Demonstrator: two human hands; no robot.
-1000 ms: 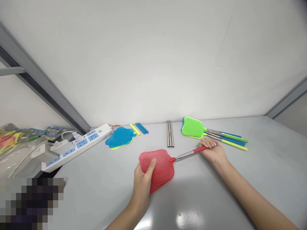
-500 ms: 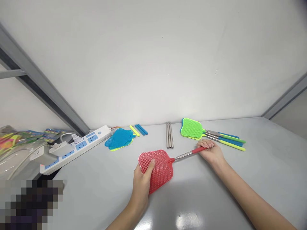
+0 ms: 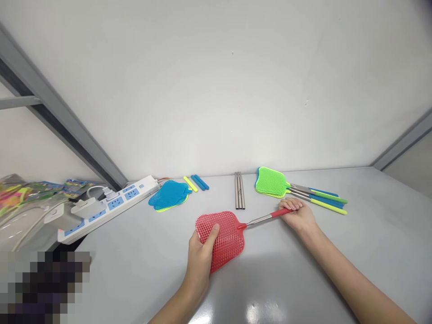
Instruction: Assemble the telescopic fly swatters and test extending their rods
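A red fly swatter (image 3: 227,243) with a mesh head, a silver metal rod and a red grip is held above the grey table. My left hand (image 3: 200,261) pinches the head's left side, thumb on top and fingers hidden beneath. At the other end, my right hand (image 3: 297,213) is closed around the red grip, covering its tip. Beyond my right hand lies a pile of fly swatters (image 3: 272,182) in green, blue and yellow-green. Several metal rods (image 3: 239,191) lie side by side between that pile and the loose handles.
Blue and yellow-green swatter heads (image 3: 170,194) are stacked at the left, beside a yellow-green handle (image 3: 191,183) and blue handles (image 3: 200,182). A white power strip (image 3: 123,202) with plugged-in adapters runs along the left edge. Plastic-wrapped items (image 3: 20,198) lie farther left. The wall (image 3: 219,90) closes the back.
The view has shifted very slightly. Both hands keep the same hold on the red fly swatter, and nothing on the table has visibly moved.
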